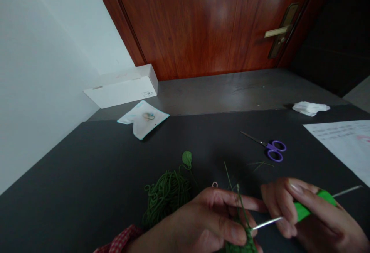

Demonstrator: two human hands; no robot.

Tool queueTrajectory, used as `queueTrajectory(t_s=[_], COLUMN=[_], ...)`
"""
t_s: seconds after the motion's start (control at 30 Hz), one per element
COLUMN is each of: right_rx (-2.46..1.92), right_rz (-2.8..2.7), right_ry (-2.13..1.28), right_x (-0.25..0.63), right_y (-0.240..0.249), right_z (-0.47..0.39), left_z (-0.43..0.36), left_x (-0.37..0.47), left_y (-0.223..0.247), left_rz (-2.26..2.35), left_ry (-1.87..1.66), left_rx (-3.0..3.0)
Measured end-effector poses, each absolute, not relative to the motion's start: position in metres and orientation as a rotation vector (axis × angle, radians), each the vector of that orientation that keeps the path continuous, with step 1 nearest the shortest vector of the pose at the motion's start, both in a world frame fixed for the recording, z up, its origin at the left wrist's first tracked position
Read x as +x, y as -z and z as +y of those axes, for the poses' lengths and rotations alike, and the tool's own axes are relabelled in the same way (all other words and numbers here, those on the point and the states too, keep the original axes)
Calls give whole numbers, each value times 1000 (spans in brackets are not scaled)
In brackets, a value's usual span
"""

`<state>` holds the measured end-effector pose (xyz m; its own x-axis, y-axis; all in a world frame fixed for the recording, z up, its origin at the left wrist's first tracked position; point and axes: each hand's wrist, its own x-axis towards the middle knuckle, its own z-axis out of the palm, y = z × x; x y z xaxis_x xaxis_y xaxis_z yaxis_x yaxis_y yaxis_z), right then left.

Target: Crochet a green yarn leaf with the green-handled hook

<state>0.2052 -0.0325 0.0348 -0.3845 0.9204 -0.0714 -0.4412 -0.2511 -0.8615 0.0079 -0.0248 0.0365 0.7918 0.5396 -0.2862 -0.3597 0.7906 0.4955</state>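
Observation:
Low in the view, my left hand (214, 222) pinches a piece of green crochet work (242, 246), with a strand of green yarn rising past its stretched index finger. My right hand (306, 210) is closed around the green grip of a crochet hook (302, 211). The hook's metal shaft points left, its tip at the edge of the crochet work by my left thumb. Behind my left wrist lies a loose heap of green yarn (166, 195). A small green crocheted leaf-like piece (187, 159) rests just beyond the heap. The lower part of the crochet work is cut off by the frame.
Purple-handled scissors (270, 147) lie beyond my right hand, near loose green yarn ends (258, 164). A small pink loop (214, 184) shows behind my left hand. Farther off are a white packet (141, 120), a white box (124, 89), a crumpled tissue (310, 108) and a printed sheet (343, 139).

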Motion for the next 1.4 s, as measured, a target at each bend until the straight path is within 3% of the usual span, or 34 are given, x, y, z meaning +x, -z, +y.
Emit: queueTrajectory(t_s=[0.43,0.97,1.4], right_rx=[-784,-824,-811], right_rz=[-865,-636,-1439], right_ry=[-1803,-1982,-1464], right_x=[191,189,216], right_y=[-34,-27,-26], right_z=[-28,-22,-25], left_z=[-28,-32,-33], left_x=[12,16,16], left_y=[-40,-38,-40], left_rz=[904,1011,1031], left_ry=[-841,-843,-847], left_rx=[643,817,876])
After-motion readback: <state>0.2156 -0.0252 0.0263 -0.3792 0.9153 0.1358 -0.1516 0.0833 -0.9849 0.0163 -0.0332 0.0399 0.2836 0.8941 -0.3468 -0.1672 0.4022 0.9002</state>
